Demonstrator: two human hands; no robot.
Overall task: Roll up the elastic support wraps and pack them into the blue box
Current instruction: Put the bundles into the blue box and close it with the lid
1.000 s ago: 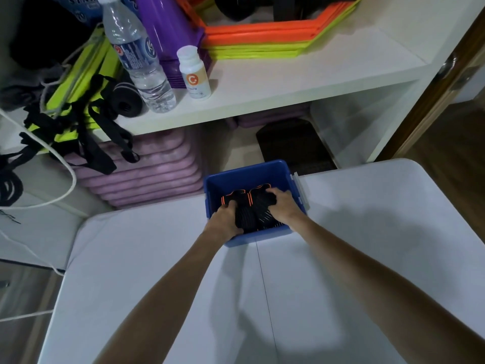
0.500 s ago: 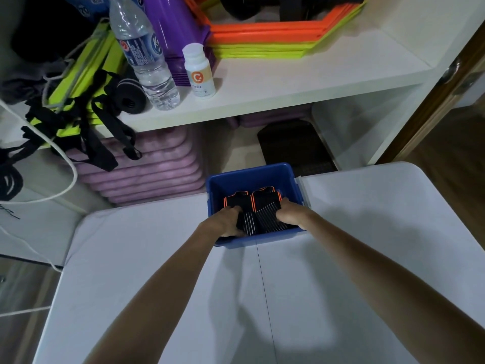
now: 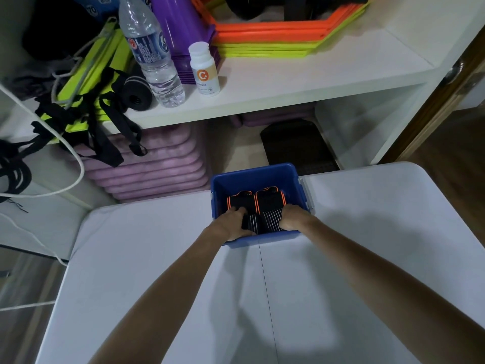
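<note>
On the white table (image 3: pixel 157 258), both hands reach into the blue box (image 3: pixel 256 177). The left hand (image 3: pixel 231 224) and the right hand (image 3: pixel 294 218) curl round the near ends of the rolled black wraps (image 3: pixel 265 208), which lie side by side between them inside the box.

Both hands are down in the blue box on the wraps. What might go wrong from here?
1. The blue box sits at the far edge of the white table; a forward push might slide it off.
2. The rolled wraps may spring loose once the left hand and right hand let go.
</note>
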